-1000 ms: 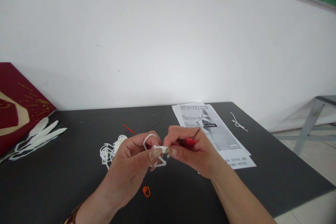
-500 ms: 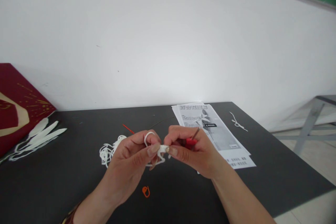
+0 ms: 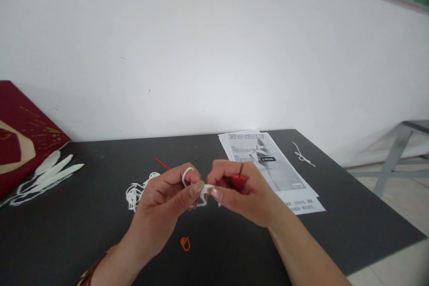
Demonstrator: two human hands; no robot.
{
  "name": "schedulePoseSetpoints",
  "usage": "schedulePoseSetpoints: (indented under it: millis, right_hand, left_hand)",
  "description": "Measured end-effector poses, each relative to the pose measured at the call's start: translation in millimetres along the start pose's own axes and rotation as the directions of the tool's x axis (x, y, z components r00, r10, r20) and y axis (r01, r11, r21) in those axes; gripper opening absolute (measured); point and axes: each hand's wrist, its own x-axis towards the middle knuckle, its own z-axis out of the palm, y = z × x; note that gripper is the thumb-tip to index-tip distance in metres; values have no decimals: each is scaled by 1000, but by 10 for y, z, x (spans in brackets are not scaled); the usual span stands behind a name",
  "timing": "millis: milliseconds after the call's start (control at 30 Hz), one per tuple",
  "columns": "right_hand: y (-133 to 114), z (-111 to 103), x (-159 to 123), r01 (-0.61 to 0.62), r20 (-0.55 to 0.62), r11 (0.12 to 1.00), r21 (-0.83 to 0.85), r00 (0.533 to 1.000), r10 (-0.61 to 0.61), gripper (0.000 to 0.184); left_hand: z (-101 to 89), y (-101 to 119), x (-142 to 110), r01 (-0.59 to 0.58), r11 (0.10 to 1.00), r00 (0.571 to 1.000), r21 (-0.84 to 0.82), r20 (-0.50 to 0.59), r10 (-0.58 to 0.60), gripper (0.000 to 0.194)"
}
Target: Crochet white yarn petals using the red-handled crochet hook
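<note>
Over the dark table, thumb and fingers of my left hand (image 3: 167, 205) pinch one end of a small white crochet piece (image 3: 205, 190). White yarn loops over the left index finger. My right hand (image 3: 244, 194) closes its thumb and index finger on the other end of the piece, close beside the left fingertips. Tucked in the curled right fingers is a red-handled crochet hook (image 3: 238, 182), its metal shaft pointing up; the rest of it is hidden. A heap of loose white yarn (image 3: 134, 195) lies behind the left hand.
An orange stitch marker (image 3: 185, 244) lies on the black table (image 3: 221, 259) below the hands. Printed sheets (image 3: 284, 167) lie behind the right hand, beside a white yarn scrap (image 3: 303, 157). White crocheted petals (image 3: 55, 174) rest near a dark red bag (image 3: 30, 143). A red stick (image 3: 162, 163) lies farther back.
The hook in my right hand has turned more upright. Both hands appear slightly farther left, as does the whole view. The white piece stays pinched between them.
</note>
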Motion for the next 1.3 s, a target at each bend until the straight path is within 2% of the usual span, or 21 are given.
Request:
schedulePoseSetpoints:
  millis: [167, 367, 533, 833, 1133, 1300]
  right_hand:
    - [5, -6, -9, 44, 11, 999, -9, 999, -44, 22]
    - [0, 3, -5, 11, 19, 1000, 11, 1000, -12, 23]
    - [24, 8, 4, 0, 4, 1000, -7, 1000, 0, 21]
    - [36, -1, 3, 45, 7, 999, -9, 999, -45, 19]
    - [34, -9, -2, 46, -1, 999, 10, 999, -46, 20]
    - [61, -15, 28, 93, -44, 996, -6, 995, -93, 16]
  left_hand:
    - [3, 1, -9, -12, 999, 1000, -29, 7, 12, 23]
    - [-9, -10, -10, -24, 999, 999, -21, 33, 24, 21]
    - [-4, 0, -20, -40, 998, 999, 55, 1, 40, 23]
    - [7, 3, -22, -26, 999, 1000, 32, -4, 26, 26]
    - [22, 27, -47, -10, 999, 996, -43, -90, 6, 11]
    - [28, -16, -46, -28, 999, 993, -23, -111, 25, 16]
